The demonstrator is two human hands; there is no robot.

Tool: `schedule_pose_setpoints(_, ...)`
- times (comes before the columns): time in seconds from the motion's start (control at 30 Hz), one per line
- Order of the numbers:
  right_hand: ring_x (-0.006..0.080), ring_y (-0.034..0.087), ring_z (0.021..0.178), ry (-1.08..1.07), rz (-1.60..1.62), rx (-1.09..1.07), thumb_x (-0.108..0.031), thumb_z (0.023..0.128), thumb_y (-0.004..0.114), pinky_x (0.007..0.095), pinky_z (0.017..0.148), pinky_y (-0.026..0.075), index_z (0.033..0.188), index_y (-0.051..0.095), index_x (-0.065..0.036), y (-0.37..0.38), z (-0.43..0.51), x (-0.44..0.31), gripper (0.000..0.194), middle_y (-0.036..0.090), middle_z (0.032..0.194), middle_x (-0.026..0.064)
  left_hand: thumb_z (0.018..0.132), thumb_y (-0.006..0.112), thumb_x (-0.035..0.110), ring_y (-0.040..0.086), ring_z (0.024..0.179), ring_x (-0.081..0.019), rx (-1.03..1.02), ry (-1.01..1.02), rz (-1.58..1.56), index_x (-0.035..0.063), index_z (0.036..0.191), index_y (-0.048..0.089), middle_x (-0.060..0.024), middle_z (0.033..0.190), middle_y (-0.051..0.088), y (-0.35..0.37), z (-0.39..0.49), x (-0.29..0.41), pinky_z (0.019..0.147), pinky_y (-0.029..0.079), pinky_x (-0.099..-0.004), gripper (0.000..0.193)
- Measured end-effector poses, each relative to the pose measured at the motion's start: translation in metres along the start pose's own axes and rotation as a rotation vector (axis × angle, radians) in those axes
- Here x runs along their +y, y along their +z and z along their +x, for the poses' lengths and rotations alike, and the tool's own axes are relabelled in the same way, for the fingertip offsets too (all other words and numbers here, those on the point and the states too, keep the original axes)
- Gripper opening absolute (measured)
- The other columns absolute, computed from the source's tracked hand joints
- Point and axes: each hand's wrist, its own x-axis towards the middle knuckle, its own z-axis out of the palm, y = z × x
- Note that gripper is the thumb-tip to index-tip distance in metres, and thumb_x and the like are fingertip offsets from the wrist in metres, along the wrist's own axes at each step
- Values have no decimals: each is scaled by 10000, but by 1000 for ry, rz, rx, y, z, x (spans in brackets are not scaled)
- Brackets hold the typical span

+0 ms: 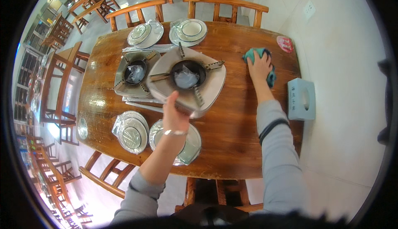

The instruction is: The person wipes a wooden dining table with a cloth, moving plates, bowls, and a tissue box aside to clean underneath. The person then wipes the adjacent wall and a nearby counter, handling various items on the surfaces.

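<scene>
My left hand grips the near edge of a square metal tabletop stove, thumb on top. This stove is tilted and partly covers a second stove to its left. Each has a sooty round burner well with a crumpled clear plastic piece in it and metal pot supports around it. At the right, my right hand presses on a bunched teal cloth against the wooden table. Whether the tilted stove touches the tabletop cannot be made out.
Plastic-wrapped dish sets lie behind the stoves and in front. A light blue tissue box stands by the white wall. A red sticker marks the far right corner. Wooden chairs surround the table.
</scene>
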Motion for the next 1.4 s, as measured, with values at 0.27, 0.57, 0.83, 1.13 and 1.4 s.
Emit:
schedule_pose_setpoints(0.27,351,402,1111,-533,185,8,-243,775,566,534,881,341,1011,610,-207,53,-7,-137,243,487,1144,148,843,498,289,511,1073,-220,-376,261,92,92,1176,480,-59,1167,539,-6,-51,103,928,390,-405,387)
schedule_pose_setpoints(0.57,341,429,1079,-777,265,-98,-262,748,618,446,854,364,1102,583,-213,-28,-132,-82,359,474,1148,170,827,530,300,534,1027,-228,-364,221,7,101,1129,508,-61,1114,569,19,-82,87,881,420,-409,362)
schedule_pose_setpoints(0.83,305,410,1098,-650,125,-447,-290,760,631,451,810,360,1134,569,-245,-160,-293,52,381,484,1124,119,830,572,251,548,936,-209,-228,-55,-120,85,1075,495,-46,1043,573,38,-53,-61,785,456,-379,306)
schedule_pose_setpoints(1.13,281,432,1083,-497,199,-271,-285,692,666,440,821,355,1095,583,-247,-157,-311,63,413,499,1098,91,779,643,265,445,1075,-242,-67,-34,-64,74,1277,248,-97,1228,398,55,-5,-188,871,413,-394,664)
schedule_pose_setpoints(1.4,308,417,1105,-487,202,-257,-279,709,662,464,867,329,1086,590,-241,-149,-317,62,386,492,1119,106,778,621,425,157,1312,-297,-110,-517,239,4,1364,104,-186,1431,69,68,-1,-171,1066,144,-389,887)
